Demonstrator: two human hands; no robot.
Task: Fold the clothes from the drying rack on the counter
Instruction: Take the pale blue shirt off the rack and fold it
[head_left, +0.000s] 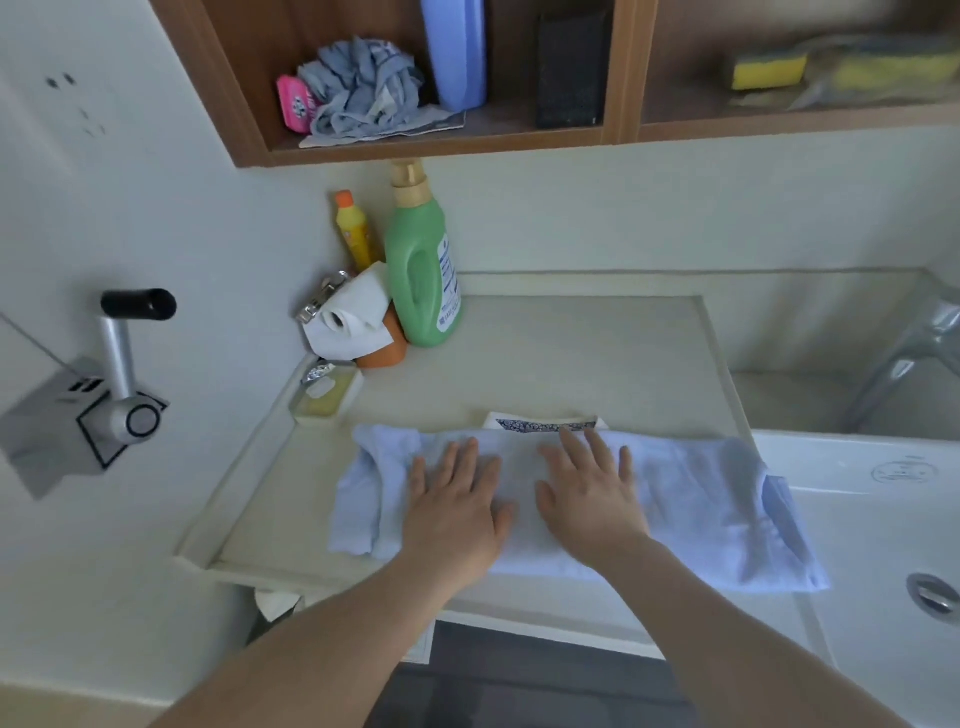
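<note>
A: Where's the shirt (675, 499)?

B: Flat on the counter (571, 353), just right of the green bottle (423, 270), one edge over the sink (883, 509).

A: Hands?

B: I've got left hand (454, 499) and right hand (589, 488) spread, palms down mid-cloth, likely smoothing it for a clean fold.

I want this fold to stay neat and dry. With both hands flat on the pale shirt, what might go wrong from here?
1. The pale shirt's right end hangs past the counter edge toward the sink; it may slip in or get wet.
2. The left hand and right hand press only the middle, so the bunched left sleeve may stay creased.
3. A wide sweep could knock the soap dish.
</note>
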